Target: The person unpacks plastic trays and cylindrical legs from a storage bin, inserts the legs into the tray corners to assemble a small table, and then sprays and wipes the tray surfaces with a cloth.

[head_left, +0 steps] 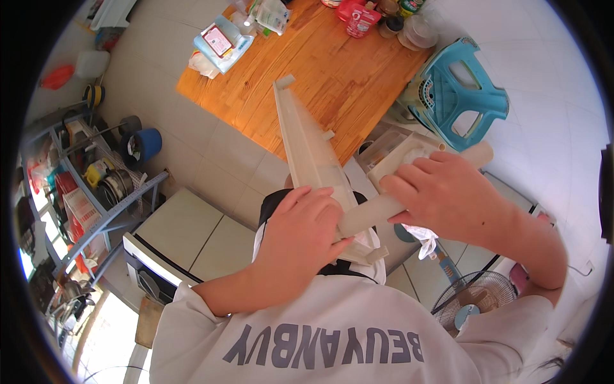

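A long, shallow, translucent off-white plastic piece with raised edges (pixel 314 146) slants from above the wooden table toward my lap. My left hand (pixel 304 227) is closed on its near part, fingers over the edge. Closed round a smooth white cylinder (pixel 374 214), thick like a roll or tube, is my right hand (pixel 444 192). The cylinder's lower left end lies over the plastic piece beside my left fingers; I cannot tell whether it touches. Its other end sticks out beyond my right knuckles. My right palm hides the cylinder's middle.
The wooden table (pixel 256 105) carries a wipes pack (pixel 220 45), a red pouch (pixel 362 22) and several jars. A teal plastic stool (pixel 464 96) stands to the right, with a fan (pixel 473 301) nearer me. On the left are a cluttered metal rack (pixel 105 211) and a blue bucket (pixel 148 142).
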`<state>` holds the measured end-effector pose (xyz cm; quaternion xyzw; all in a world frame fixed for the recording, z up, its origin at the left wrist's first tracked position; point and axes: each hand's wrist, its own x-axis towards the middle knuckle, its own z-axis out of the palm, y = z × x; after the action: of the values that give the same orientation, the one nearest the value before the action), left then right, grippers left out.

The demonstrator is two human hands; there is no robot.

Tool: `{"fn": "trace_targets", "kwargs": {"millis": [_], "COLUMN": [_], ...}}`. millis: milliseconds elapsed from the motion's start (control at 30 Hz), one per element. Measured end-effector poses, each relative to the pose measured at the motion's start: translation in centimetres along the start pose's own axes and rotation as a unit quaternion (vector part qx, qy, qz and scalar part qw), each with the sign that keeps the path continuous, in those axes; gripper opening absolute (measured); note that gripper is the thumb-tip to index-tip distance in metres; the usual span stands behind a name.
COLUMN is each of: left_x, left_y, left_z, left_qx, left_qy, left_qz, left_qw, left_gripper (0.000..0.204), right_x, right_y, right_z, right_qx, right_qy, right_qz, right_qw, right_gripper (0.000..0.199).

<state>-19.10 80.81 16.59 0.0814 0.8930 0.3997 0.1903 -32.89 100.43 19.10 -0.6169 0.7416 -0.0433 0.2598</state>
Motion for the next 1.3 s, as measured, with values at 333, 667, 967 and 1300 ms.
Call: {"fn": "trace_targets", "kwargs": {"millis": [333, 667, 967, 1300], "left_x": [0.7, 1.7, -1.6, -2.0], "left_y": [-1.1, -1.3, -5.2, -6.4], "left_z": [-1.1, -1.1, 0.0, -2.4], "left_qx": [-0.016, -0.031, -0.257, -0.19], "left_qy": [0.015, -0.029, -0.011, 0.137], "left_qz": [-0.002, -0.017, -0.14, -0.199], "left_qw": [1.0, 0.999, 0.956, 0.951], "left_gripper": [0.032, 0.025, 0.015, 0.015], "right_x": [2.3, 3.4, 0.6, 16.8], "right_y": [3.3, 2.8, 14.3, 21.4], "right_z": [0.0, 0.2, 1.6, 31.5], "right_qx": [-0.093, -0.122, 0.252, 0.294], "right_qy": [0.148, 0.072, 0.286, 0.221], "right_qz": [-0.138, -0.037, 0.334, 0.369], "right_qw": [0.975, 0.989, 0.862, 0.854], "right_gripper": [0.018, 0.006, 0.052, 0.048]}}
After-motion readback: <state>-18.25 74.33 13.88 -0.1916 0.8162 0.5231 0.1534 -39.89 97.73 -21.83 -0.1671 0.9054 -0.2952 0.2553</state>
